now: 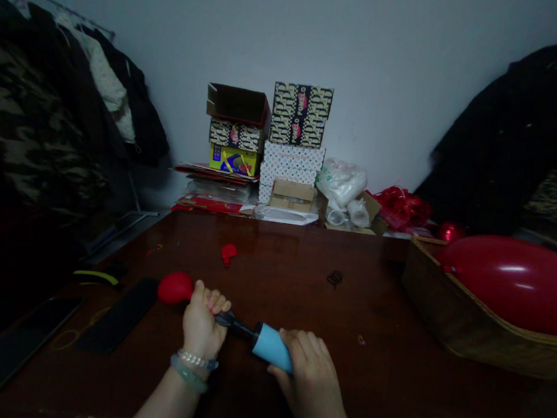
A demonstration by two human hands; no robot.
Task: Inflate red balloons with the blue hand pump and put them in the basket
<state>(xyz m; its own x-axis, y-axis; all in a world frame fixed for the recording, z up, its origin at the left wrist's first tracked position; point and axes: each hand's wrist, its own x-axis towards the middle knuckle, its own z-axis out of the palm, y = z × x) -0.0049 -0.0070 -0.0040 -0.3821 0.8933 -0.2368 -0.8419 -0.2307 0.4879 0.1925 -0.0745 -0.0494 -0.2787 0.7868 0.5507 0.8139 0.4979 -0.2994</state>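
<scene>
A small, partly filled red balloon (175, 288) sticks out to the left of my left hand (206, 318), whose fingers are closed round its neck at the end of a hand pump. Light-blue with black parts, the balloon pump (273, 346) lies level above the table, and its black shaft (243, 328) shows between my hands. My right hand (310, 370) is wrapped round the blue barrel. The pump's nozzle and the balloon's mouth are hidden in my left fist. Beyond my hands a limp red balloon (228, 253) lies on the table.
A wicker basket (447, 315) with a large inflated red balloon (516, 280) stands at the right. On the brown table (272, 268) lie a dark cord (335, 279), a black slab (120, 318) and a flat dark panel (16, 347). Stacked boxes (294, 164) stand behind it.
</scene>
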